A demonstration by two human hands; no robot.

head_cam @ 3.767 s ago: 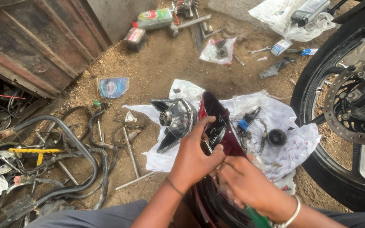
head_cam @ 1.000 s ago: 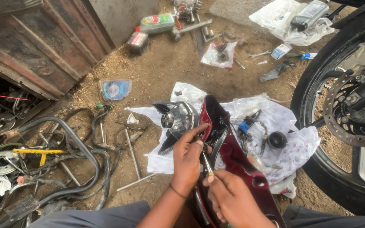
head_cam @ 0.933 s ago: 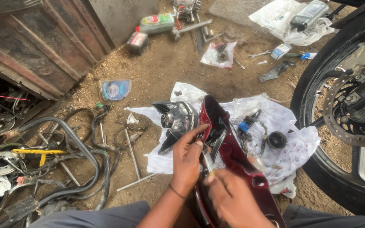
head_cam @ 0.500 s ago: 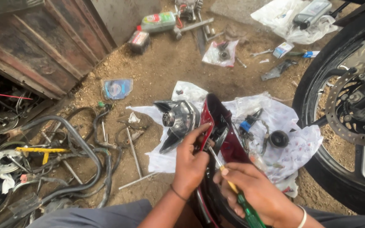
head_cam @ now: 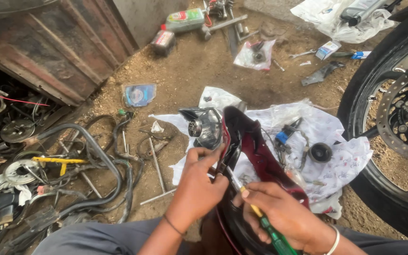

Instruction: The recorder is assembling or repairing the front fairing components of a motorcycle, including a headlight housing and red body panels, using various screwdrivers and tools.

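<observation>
The dark red motorcycle panel [head_cam: 256, 156] is glossy and curved, standing on edge in the person's lap. The left hand [head_cam: 197, 182] has its grip clenched on the panel's edge. The right hand [head_cam: 284, 215] is grasping a green-handled screwdriver [head_cam: 260, 222], tip just above that grip. Where the tip meets the panel is hard to make out, and the panel's bottom is cut off. A headlamp [head_cam: 206, 127] lies beyond on white cloth [head_cam: 336, 160].
</observation>
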